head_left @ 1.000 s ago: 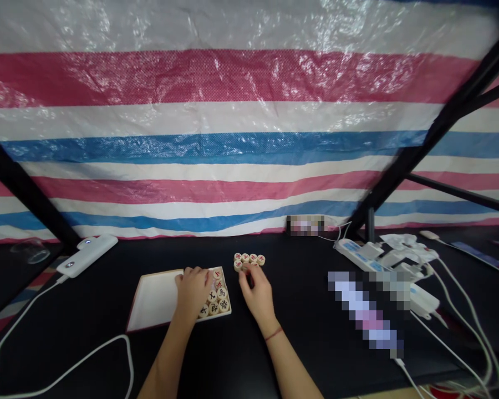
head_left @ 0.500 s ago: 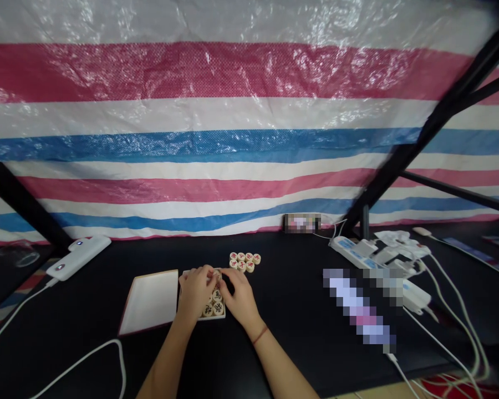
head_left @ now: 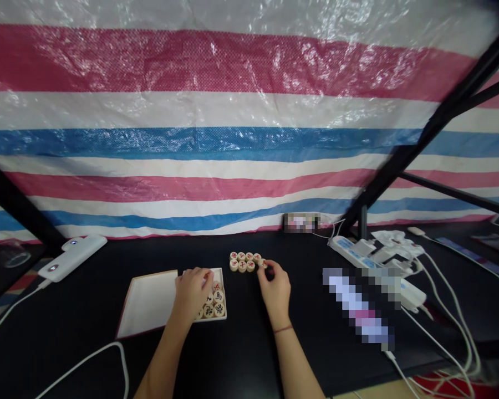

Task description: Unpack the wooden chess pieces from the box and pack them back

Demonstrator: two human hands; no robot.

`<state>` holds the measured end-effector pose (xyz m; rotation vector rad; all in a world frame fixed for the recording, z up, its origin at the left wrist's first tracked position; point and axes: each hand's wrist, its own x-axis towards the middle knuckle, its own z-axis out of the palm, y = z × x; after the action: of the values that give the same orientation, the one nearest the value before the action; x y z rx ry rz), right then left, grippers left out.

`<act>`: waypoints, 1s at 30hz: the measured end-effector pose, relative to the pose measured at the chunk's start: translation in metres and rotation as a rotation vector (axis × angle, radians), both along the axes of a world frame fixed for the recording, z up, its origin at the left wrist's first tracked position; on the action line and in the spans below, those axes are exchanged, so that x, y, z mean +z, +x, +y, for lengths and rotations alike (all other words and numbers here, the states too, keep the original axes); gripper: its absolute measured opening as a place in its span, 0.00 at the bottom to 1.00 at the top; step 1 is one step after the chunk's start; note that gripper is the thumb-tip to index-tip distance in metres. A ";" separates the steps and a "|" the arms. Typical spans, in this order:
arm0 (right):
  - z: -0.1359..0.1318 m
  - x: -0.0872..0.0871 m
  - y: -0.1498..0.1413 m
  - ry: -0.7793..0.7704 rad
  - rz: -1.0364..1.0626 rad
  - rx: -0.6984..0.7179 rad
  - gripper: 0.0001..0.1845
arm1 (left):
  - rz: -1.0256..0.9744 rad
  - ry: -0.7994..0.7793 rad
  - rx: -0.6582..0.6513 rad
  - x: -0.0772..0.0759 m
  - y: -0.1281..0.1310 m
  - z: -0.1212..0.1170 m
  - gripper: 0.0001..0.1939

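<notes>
My right hand (head_left: 275,289) pinches a round xiangqi piece (head_left: 263,264) at the right end of the near row of red-marked xiangqi pieces (head_left: 242,266). Those pieces sit side by side in two short rows on the black table. Over an open white box (head_left: 225,291) is my left hand (head_left: 194,291), its fingers curled at the box's far part; whatever they grip is hidden. Black-marked xiangqi pieces (head_left: 218,309) and a red-marked one show inside the box, the rest lying under the hand. Left of the box rests its lid (head_left: 149,299), white inside facing up.
A white device (head_left: 72,259) with a cable lies on the left. On the right are a power strip (head_left: 351,249) with plugs and cables, and a blurred-out phone-like object (head_left: 357,307). Another pixelated device (head_left: 301,222) leans against the striped sheet (head_left: 233,111) behind the table (head_left: 241,354).
My right hand has moved right, from the box to the rows, with a xiangqi piece in its fingers. My left hand has stayed over the box, where more of the far right corner shows.
</notes>
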<state>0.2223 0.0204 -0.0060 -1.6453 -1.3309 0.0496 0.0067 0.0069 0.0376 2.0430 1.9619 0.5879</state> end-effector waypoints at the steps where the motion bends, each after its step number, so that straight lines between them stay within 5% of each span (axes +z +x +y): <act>1: 0.002 -0.005 0.007 -0.061 -0.038 -0.038 0.15 | 0.039 -0.016 0.013 0.000 0.000 0.000 0.12; 7: 0.006 -0.017 0.015 -0.229 -0.173 -0.014 0.09 | 0.025 -0.068 0.012 0.001 0.000 -0.003 0.12; 25: 0.005 -0.005 0.007 -0.094 -0.064 0.014 0.15 | 0.073 -0.066 -0.003 0.001 0.003 -0.008 0.14; 30: -0.008 0.012 -0.018 0.030 0.084 0.350 0.15 | 0.137 -0.068 -0.031 0.001 0.006 -0.010 0.16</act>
<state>0.2040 0.0122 0.0058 -1.3543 -1.5324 0.3026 0.0125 -0.0026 0.0385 2.1186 1.9912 0.3792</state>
